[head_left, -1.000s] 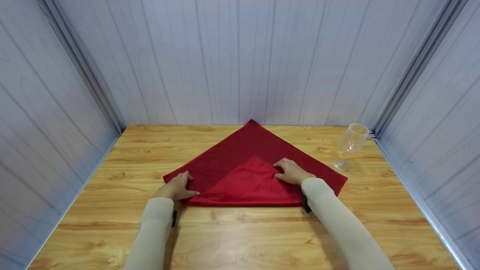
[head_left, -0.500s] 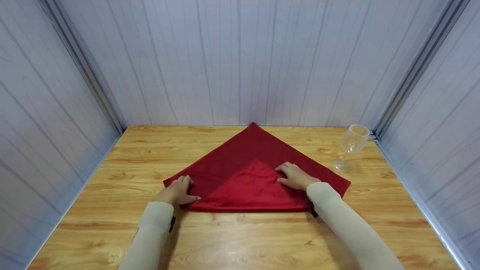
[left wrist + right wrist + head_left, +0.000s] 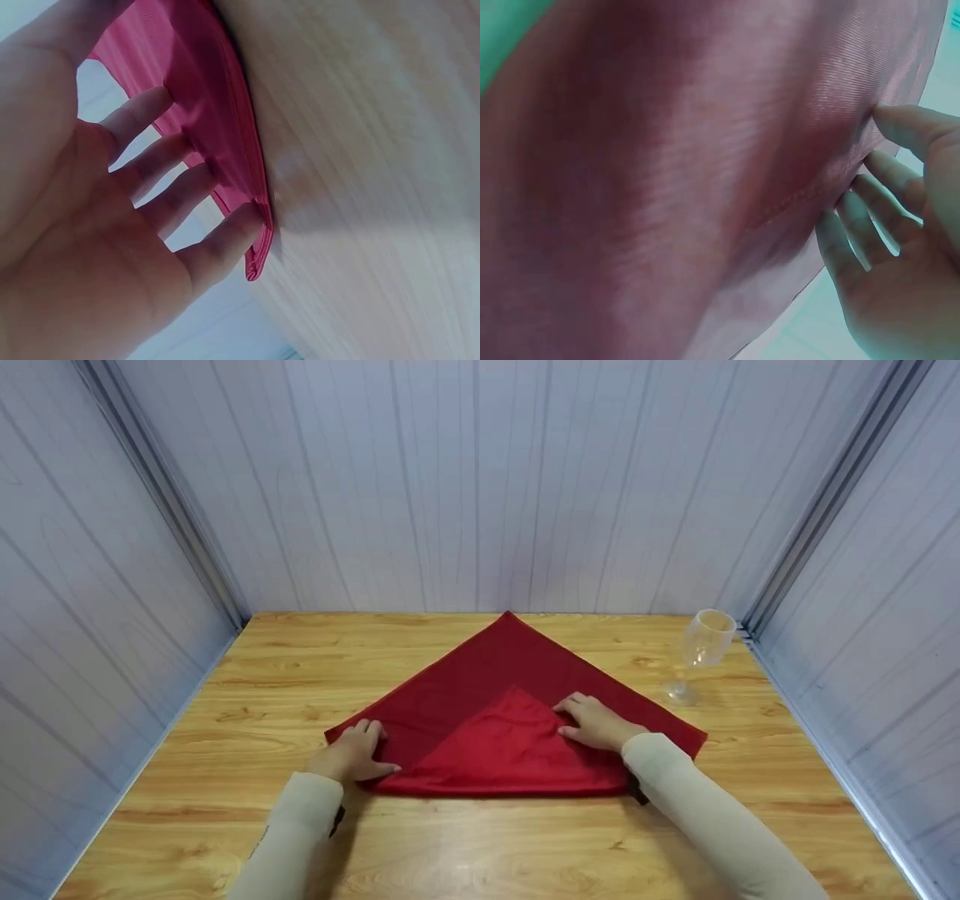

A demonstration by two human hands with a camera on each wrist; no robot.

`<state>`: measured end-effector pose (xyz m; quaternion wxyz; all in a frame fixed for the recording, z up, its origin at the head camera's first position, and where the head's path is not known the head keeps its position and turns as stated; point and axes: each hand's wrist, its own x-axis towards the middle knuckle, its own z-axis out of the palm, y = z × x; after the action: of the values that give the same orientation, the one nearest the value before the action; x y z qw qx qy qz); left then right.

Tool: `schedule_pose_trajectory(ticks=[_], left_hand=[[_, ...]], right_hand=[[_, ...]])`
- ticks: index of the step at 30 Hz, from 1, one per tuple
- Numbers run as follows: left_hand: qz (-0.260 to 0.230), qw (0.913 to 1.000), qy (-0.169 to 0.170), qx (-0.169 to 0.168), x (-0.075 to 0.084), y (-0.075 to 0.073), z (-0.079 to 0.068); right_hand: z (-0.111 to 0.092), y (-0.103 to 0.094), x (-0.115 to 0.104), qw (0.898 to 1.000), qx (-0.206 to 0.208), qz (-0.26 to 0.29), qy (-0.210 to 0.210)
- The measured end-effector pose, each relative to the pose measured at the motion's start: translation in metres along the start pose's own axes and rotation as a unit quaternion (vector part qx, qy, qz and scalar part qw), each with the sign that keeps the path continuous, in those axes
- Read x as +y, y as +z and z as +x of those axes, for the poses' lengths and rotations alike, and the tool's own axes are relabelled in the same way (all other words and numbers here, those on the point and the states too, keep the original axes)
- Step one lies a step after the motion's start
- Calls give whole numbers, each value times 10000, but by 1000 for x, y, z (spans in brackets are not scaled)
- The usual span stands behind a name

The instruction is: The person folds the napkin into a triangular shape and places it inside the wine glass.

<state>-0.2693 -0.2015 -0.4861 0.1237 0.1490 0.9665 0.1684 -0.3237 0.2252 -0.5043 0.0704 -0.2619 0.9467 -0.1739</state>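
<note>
A red cloth napkin [image 3: 480,675] lies on the table with one corner pointing to the back wall. Its near part is folded over into a brighter, shiny triangle [image 3: 502,750] with a straight front edge. My left hand [image 3: 351,751] rests on the napkin's left corner; in the left wrist view its fingers [image 3: 225,244] are spread, tips on the fabric. Over the right side of the folded triangle lies my right hand [image 3: 596,721]. In the right wrist view the right fingertips [image 3: 832,225] touch the cloth.
A clear stemmed glass [image 3: 708,639] stands upright at the back right, beyond the napkin's right corner. The wooden table [image 3: 480,851] is bounded by a pale back wall [image 3: 480,487] and two side walls.
The napkin has slid toward me across the table, its back corner drawing away from the wall. Both hands have moved nearer along with it. The glass has stayed in place.
</note>
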Motion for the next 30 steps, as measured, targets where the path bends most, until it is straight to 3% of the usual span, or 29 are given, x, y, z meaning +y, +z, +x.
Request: schedule_pose_trajectory(ticks=[13,23,30], left_hand=[[138,9998,112,130,9,6,-16],[228,9997,80,32,16,7,-24],[193,9995,233,63,17,7,-29]], right_hand=[[-15,0,-6,9998,-161,15,94],[-26,4,-4,9999,-25,-41,-114],[-32,6,-4,9993,77,-102,-338]])
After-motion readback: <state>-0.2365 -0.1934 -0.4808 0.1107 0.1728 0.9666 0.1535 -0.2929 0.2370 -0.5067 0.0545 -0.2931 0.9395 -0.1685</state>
